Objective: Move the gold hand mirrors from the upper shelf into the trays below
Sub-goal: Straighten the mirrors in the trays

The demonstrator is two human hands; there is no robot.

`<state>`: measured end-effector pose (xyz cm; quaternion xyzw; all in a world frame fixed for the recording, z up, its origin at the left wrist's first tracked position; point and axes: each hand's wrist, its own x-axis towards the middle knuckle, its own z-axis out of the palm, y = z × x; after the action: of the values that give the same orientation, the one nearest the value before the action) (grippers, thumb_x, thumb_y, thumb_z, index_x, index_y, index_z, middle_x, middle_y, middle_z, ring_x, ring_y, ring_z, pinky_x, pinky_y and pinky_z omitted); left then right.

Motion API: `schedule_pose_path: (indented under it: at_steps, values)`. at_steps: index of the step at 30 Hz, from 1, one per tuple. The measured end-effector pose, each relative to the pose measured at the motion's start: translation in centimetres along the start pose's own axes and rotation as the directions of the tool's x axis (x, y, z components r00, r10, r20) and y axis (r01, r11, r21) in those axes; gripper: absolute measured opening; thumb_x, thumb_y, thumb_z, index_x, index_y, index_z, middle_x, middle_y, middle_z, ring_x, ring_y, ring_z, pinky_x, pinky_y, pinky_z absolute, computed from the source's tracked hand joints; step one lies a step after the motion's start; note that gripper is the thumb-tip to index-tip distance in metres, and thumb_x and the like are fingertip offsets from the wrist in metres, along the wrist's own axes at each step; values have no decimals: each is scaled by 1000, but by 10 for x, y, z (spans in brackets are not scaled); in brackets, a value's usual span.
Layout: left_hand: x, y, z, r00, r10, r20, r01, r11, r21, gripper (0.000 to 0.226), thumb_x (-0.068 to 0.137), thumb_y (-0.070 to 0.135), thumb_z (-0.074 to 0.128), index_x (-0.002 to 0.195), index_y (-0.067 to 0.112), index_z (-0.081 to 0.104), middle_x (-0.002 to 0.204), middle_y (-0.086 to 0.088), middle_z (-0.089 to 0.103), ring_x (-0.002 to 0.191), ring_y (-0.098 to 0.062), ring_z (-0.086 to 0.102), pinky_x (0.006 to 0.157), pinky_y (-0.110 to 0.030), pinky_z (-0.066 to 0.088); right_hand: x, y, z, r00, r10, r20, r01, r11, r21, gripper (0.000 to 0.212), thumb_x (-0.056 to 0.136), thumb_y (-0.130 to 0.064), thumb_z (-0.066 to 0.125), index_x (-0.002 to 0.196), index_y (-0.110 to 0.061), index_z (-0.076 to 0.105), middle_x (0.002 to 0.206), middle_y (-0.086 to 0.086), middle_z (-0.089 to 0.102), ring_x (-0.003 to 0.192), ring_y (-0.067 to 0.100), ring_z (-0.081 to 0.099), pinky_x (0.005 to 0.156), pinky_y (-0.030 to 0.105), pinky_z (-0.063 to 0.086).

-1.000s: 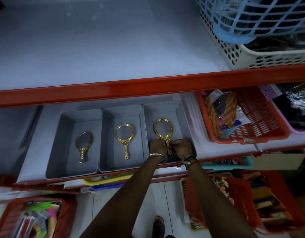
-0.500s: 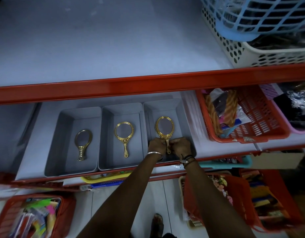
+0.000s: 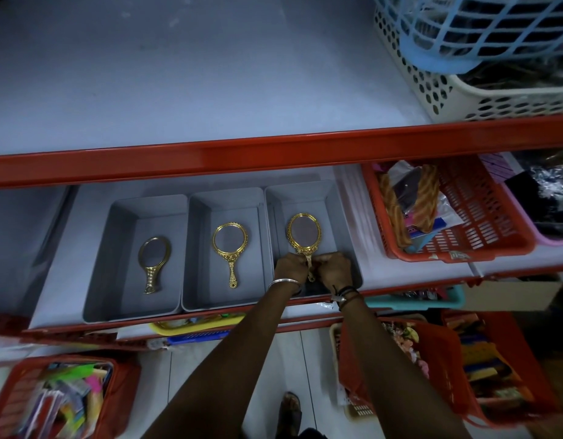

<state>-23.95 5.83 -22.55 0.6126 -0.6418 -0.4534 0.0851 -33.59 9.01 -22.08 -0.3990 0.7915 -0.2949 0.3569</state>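
Three grey trays stand side by side on the lower shelf: left tray point(image 3: 115, 248), middle tray point(image 3: 198, 255), right tray point(image 3: 337, 210). A gold hand mirror point(image 3: 153, 261) lies flat in the left one, and another gold mirror point(image 3: 230, 248) in the middle one. A third gold mirror point(image 3: 304, 233) is in the right tray, head away from me. My left hand point(image 3: 290, 268) and my right hand point(image 3: 334, 270) both pinch its handle from either side. The upper shelf point(image 3: 178, 77) shows no mirrors.
A red shelf edge point(image 3: 274, 150) runs across above the trays. A red basket point(image 3: 483, 217) of goods sits right of the trays. White and blue baskets point(image 3: 464, 58) stand on the upper shelf at right. More red baskets point(image 3: 464, 375) sit below.
The view shifted slightly. Both hands stay on the third mirror's handle in the right tray, with hardly any movement.
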Motion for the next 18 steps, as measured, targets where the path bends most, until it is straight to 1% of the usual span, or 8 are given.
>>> schedule_pose_path:
  at_steps: [6, 8, 9, 11, 14, 16, 18]
  values:
    - [0, 1, -1, 1000, -14, 13, 14, 1000, 26, 20, 88, 4, 54, 95, -5, 71, 102, -21, 72, 98, -32, 67, 84, -32, 54, -1, 1, -1, 1000, 25, 2, -25, 999, 25, 23, 80, 8, 58, 97, 2, 72, 99, 22, 73, 91, 30, 69, 83, 27, 53]
    - [0, 1, -1, 1000, -15, 15, 15, 999, 28, 20, 88, 4, 54, 95, -5, 71, 103, -21, 72, 99, -32, 67, 84, -32, 54, -2, 0, -1, 1000, 27, 6, -27, 999, 28, 23, 81, 8, 57, 98, 2, 71, 99, 22, 73, 92, 31, 69, 84, 28, 53]
    - [0, 1, 0, 1000, -15, 17, 15, 999, 32, 20, 89, 4, 54, 96, -4, 71, 103, -20, 72, 99, -32, 67, 84, -31, 54, -2, 1, -1, 1000, 25, 5, -26, 999, 33, 23, 81, 8, 57, 98, 2, 71, 99, 22, 73, 92, 30, 69, 86, 30, 54]
    - [0, 1, 0, 1000, -18, 17, 18, 999, 31, 20, 89, 5, 55, 96, -3, 71, 103, -20, 73, 97, -31, 67, 82, -29, 54, -2, 1, -1, 1000, 28, 1, -28, 998, 48, 24, 80, 9, 56, 97, 2, 72, 99, 22, 73, 93, 31, 69, 88, 32, 55]
    - [-2, 2, -1, 999, -33, 12, 33, 999, 16, 19, 87, 5, 56, 95, -3, 72, 102, -20, 73, 97, -31, 68, 79, -27, 53, -3, -1, -2, 999, 47, 5, -47, 997, 55, 24, 80, 9, 56, 98, 2, 71, 100, 22, 73, 93, 31, 69, 84, 29, 53]
    - [-3, 3, -2, 999, -48, 2, 48, 999, 4, 18, 87, 5, 57, 95, -2, 72, 102, -19, 73, 96, -30, 68, 74, -22, 49, -4, -1, -3, 999, 52, 10, -52, 997, 62, 25, 81, 9, 55, 99, 2, 71, 101, 22, 72, 93, 31, 68, 82, 26, 51]
    - [-5, 4, -2, 998, -56, 1, 56, 998, 3, 19, 87, 6, 57, 95, -2, 72, 102, -19, 73, 97, -30, 68, 72, -20, 46, -5, -2, -3, 999, 50, 12, -50, 997, 63, 25, 81, 9, 55, 99, 3, 70, 101, 23, 72, 94, 31, 68, 81, 24, 49]
